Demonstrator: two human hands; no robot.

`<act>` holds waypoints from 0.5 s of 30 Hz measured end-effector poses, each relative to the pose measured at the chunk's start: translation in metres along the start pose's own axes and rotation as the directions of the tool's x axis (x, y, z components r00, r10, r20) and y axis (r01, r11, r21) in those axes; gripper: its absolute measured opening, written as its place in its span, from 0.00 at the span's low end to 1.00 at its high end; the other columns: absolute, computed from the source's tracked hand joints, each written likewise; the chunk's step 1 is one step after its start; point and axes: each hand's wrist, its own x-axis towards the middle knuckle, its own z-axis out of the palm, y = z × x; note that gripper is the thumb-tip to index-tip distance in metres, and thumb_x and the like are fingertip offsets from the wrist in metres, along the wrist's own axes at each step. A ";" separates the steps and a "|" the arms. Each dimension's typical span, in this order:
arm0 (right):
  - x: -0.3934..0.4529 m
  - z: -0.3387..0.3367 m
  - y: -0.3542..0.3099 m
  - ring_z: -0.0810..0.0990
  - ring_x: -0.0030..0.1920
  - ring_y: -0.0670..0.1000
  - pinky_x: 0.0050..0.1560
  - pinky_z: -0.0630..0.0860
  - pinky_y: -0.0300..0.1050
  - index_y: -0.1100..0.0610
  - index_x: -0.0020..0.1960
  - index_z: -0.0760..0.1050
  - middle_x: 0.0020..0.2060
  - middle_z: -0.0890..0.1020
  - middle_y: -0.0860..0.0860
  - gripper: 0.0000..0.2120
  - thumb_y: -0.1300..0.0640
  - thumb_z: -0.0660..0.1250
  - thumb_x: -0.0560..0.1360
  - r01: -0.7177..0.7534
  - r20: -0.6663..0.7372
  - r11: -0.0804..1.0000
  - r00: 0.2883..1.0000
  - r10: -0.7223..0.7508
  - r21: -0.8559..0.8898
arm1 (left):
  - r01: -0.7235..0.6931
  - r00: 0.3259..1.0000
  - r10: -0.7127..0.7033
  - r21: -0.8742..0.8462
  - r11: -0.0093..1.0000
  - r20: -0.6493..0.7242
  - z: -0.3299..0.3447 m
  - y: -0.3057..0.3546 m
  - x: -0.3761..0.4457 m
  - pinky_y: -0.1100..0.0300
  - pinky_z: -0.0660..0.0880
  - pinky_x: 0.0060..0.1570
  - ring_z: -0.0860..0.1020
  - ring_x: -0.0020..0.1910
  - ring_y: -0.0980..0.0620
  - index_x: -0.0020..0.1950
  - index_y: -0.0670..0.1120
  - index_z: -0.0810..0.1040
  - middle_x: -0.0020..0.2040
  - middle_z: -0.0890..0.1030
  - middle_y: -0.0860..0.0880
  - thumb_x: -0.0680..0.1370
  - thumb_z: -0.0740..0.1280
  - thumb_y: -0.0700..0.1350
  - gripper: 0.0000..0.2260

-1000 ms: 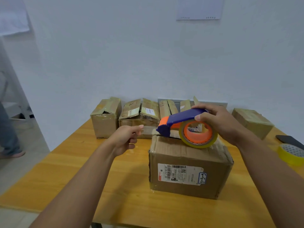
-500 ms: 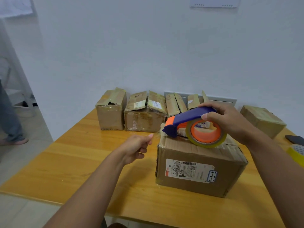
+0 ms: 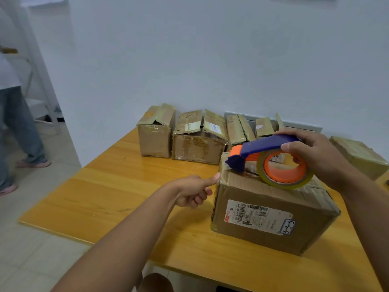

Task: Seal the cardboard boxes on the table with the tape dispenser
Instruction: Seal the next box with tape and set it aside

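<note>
Soft, even indoor light fills the room, leaving a faint sheen on the bench (image 3: 130,186) and weak shadows under the arms. Wide-angle bending and slight blur show toward the edges.

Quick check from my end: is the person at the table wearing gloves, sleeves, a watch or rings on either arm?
No. The left hand and the right hand are bare, without gloves, and no rings show. Both forearms are uncovered as far as the frame shows, with no sleeve, watch or band.
</note>
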 end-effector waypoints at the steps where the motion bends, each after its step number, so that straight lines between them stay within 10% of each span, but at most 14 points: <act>1: 0.000 0.000 0.000 0.79 0.48 0.46 0.46 0.72 0.44 0.41 0.59 0.77 0.52 0.80 0.44 0.20 0.43 0.64 0.68 -0.003 0.001 1.000 1.000 0.003 0.003 | -0.005 1.000 0.005 -0.040 0.999 0.003 0.000 0.001 -0.001 0.65 0.60 0.24 0.62 0.27 0.56 0.38 0.48 0.71 0.31 0.65 0.52 0.77 0.65 0.63 0.19; 4: -0.001 0.001 -0.001 0.78 0.49 0.48 0.47 0.72 0.46 0.42 0.60 0.77 0.53 0.80 0.46 0.21 0.43 0.64 0.68 0.002 0.003 1.000 1.000 -0.002 0.009 | -0.243 0.930 0.227 -0.019 0.970 -0.289 0.008 0.004 -0.001 0.59 0.71 0.33 0.72 0.33 0.53 0.43 0.45 0.76 0.34 0.73 0.51 0.79 0.66 0.56 0.14; 6: -0.001 0.000 -0.002 0.79 0.49 0.47 0.47 0.72 0.46 0.42 0.60 0.78 0.53 0.80 0.46 0.21 0.43 0.65 0.68 0.005 -0.007 1.000 1.000 -0.005 0.015 | -0.492 0.625 0.520 0.223 0.841 -0.582 0.016 0.001 -0.003 0.57 0.75 0.44 0.78 0.43 0.53 0.49 0.47 0.78 0.42 0.79 0.52 0.81 0.62 0.54 0.12; 8: -0.002 0.001 -0.001 0.79 0.48 0.47 0.46 0.72 0.45 0.43 0.60 0.78 0.52 0.81 0.46 0.21 0.43 0.65 0.68 0.007 -0.015 1.000 1.000 -0.007 0.021 | -0.642 0.397 0.730 0.400 0.654 -0.556 0.024 -0.004 -0.018 0.65 0.72 0.55 0.75 0.58 0.62 0.61 0.52 0.77 0.58 0.79 0.55 0.82 0.56 0.57 0.16; 12: -0.003 0.002 -0.001 0.79 0.49 0.46 0.45 0.72 0.44 0.43 0.60 0.77 0.52 0.80 0.46 0.21 0.43 0.65 0.68 0.000 -0.021 1.000 1.000 0.001 0.020 | -0.568 0.570 0.810 0.646 0.510 -0.139 0.046 -0.015 -0.038 0.68 0.51 0.70 0.46 0.77 0.64 0.80 0.57 0.45 0.80 0.44 0.60 0.74 0.52 0.73 0.40; 15: -0.002 0.003 -0.003 0.79 0.47 0.43 0.45 0.71 0.41 0.45 0.60 0.78 0.52 0.80 0.48 0.21 0.44 0.66 0.68 -0.003 -0.030 0.999 1.000 0.004 0.034 | -0.507 0.576 0.814 0.750 0.425 -0.072 0.056 -0.017 -0.036 0.58 0.61 0.72 0.52 0.78 0.57 0.79 0.56 0.35 0.81 0.46 0.56 0.74 0.58 0.70 0.44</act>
